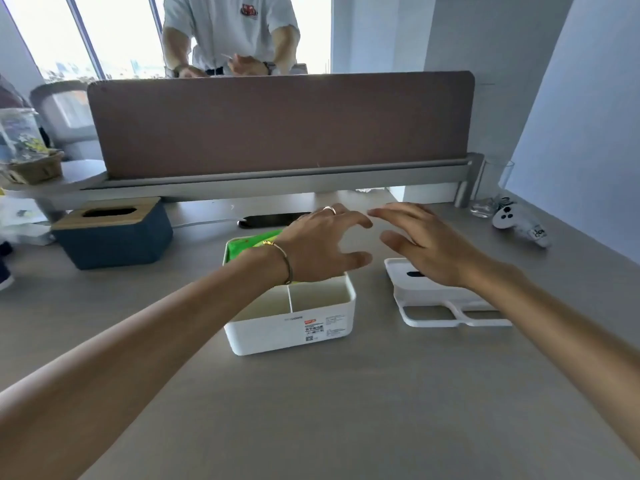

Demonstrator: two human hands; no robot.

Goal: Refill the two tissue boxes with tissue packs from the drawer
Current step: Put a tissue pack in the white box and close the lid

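A white tissue box [294,332] stands open in the middle of the desk, with two bare small compartments at its near end. A green tissue pack [247,245] lies in its far section, partly hidden by my left hand [322,245], which hovers above it with fingers spread. The box's white lid [446,311] lies flat on the desk to the right. My right hand [429,242] floats over the lid's far part, fingers apart, holding nothing. A dark blue tissue box [114,242] with a slotted wooden lid stands at the left.
A brown divider panel [280,123] on a grey rail closes the desk's far side. A black phone [270,220] lies behind the white box. A white game controller [519,225] and a glass [493,188] sit far right. A person stands beyond the divider.
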